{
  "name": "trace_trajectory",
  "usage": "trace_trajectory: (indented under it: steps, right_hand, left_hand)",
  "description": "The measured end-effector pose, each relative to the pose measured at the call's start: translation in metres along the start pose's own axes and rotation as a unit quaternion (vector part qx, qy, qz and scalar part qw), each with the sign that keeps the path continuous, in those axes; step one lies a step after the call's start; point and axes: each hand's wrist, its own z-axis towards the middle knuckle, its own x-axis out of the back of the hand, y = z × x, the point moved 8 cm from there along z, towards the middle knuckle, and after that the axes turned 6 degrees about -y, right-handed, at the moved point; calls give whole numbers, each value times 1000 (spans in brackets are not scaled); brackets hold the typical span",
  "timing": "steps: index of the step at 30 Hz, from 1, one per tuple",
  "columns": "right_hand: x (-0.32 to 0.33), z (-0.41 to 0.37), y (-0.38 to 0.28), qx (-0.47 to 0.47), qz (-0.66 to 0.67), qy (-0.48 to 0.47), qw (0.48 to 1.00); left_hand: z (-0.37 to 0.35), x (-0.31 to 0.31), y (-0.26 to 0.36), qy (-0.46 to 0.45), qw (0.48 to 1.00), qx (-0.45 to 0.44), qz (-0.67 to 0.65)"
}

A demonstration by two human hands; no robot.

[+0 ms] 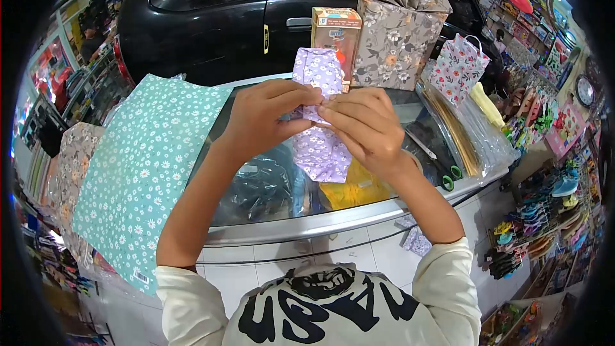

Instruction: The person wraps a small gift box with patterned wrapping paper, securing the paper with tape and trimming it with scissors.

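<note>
Lavender wrapping paper with white daisies (321, 157) forms a long narrow shape over the glass counter in front of me. My left hand (269, 112) pinches it near the middle, thumb and fingers closed. From the other side, my right hand (368, 127) grips the same spot with its fingertips, almost touching the left. Part of the paper stands up beyond my hands and part hangs toward me. My fingers hide the exact fold between them. Just behind the paper stands a brown and orange carton (336, 25).
A grey floral package with a fanned top (402, 41) stands at the back. Green-handled scissors (448, 178) and plastic-sleeved sticks (458, 134) lie right. Teal daisy paper (150, 154) overhangs the left. A black car (211, 32) is behind the glass counter (256, 236).
</note>
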Motion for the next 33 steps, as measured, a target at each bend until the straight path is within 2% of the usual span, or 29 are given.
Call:
trace_trajectory:
  steps: [3, 6, 9, 12, 15, 18, 21, 24, 28, 30, 33]
  right_hand:
    - [0, 1, -1, 1, -1, -22, 1000]
    - [-5, -1, 13, -59, 96, -6, 994]
    - [-1, -1, 18, -131, 125, 29, 983]
    - [-1, 4, 17, -83, 125, -8, 989]
    - [-2, 6, 23, -94, 134, 0, 987]
    - [-3, 11, 28, -129, 193, -16, 972]
    - [-6, 13, 34, -142, 225, -55, 962]
    - [-9, 16, 34, -126, 250, -71, 957]
    - [-11, 12, 38, -145, 277, -79, 947]
    - [-10, 12, 38, -162, 279, -81, 943]
    - [-16, 6, 40, -188, 290, -86, 934]
  left_hand:
    - [0, 2, 5, -3, 999, -8, 33]
    - [-7, 1, -3, 19, 998, -48, 29]
    - [-5, 5, 1, 14, 997, -73, 27]
    - [0, 3, 2, -8, 999, -40, 32]
    - [1, 4, 2, -17, 1000, 1, 15]
    - [-5, 6, 1, 17, 999, -32, 15]
    - [-5, 8, -4, 16, 1000, 11, -16]
    - [-5, 7, -5, 19, 997, 17, -73]
    - [-6, 5, -4, -30, 992, 51, -109]
    - [-7, 7, -3, -32, 991, 54, -117]
    - [-13, 6, -18, -3, 975, 100, -197]
